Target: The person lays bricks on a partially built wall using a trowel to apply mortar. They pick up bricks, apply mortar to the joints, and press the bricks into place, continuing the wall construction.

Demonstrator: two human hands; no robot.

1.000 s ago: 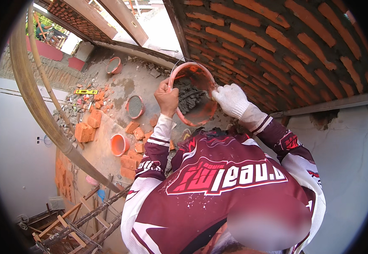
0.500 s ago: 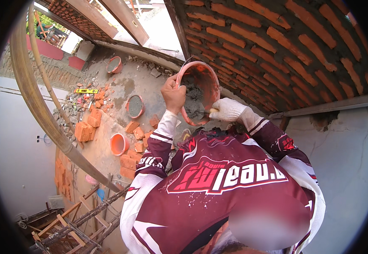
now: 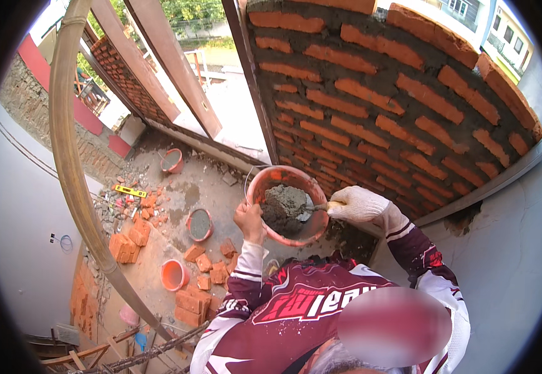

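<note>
My bare left hand [image 3: 249, 222] is closed on the rim of an orange bucket [image 3: 311, 235], at the bucket's left side. Grey mortar [image 3: 283, 206] lies inside it, heaped toward the middle. A white knitted glove covers my right hand [image 3: 361, 204], which is wrapped round the handle of a trowel [image 3: 332, 204]. The trowel's blade reaches over the rim into the bucket and is partly coated and hidden by mortar. Just beyond the bucket rises a brick wall [image 3: 370, 93] with wet-looking grey joints.
On the floor to the left are a bucket of grey mix [image 3: 200, 224], an orange bucket [image 3: 174, 275], a farther bucket [image 3: 172, 161], stacked bricks [image 3: 190, 305] and a yellow spirit level [image 3: 130, 191]. A bamboo pole [image 3: 74, 143] crosses the left side. Lower left stands wooden scaffolding [image 3: 74, 358].
The bucket and both hands sit lower in the view, and the wall's top has come into sight. The mortar is now heaped up, with the trowel blade showing at it.
</note>
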